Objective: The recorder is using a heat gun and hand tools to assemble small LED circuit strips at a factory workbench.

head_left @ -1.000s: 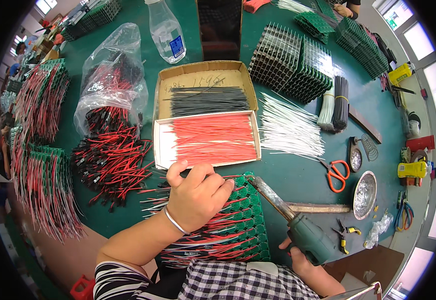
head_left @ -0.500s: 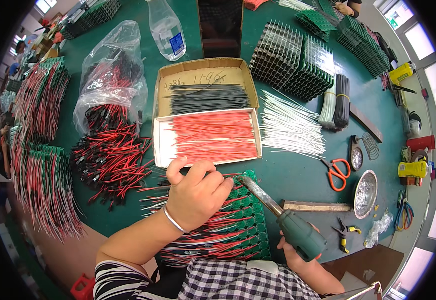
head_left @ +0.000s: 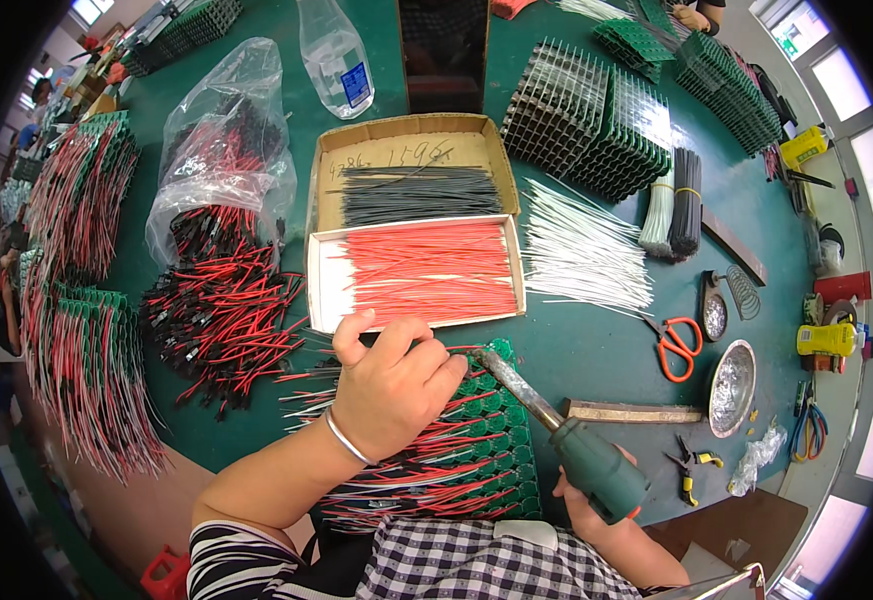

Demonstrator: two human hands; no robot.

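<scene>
My left hand (head_left: 393,390), with a silver bangle at the wrist, is over the far end of a panel of round green circuit boards (head_left: 491,430). Its fingers are closed in a pinch, and a bit of red wire shows at the fingertips. My right hand (head_left: 588,505) is wrapped round the green handle of a soldering iron (head_left: 601,470). The iron's tip touches or hovers just over the panel's far edge, close to my left fingertips. Red, white and black wires (head_left: 426,465) lie in rows across the panel.
Beyond the panel sit a white box (head_left: 326,290) of red wires and a cardboard box (head_left: 331,150) of black ones. At left lie red-black wire bundles (head_left: 221,320). White wires (head_left: 586,245), orange-handled scissors (head_left: 676,350), a metal bowl (head_left: 732,390) and yellow-handled pliers (head_left: 691,468) are at right.
The soldering iron and my right hand have shifted very slightly to the left. My left hand stays in nearly the same place.
</scene>
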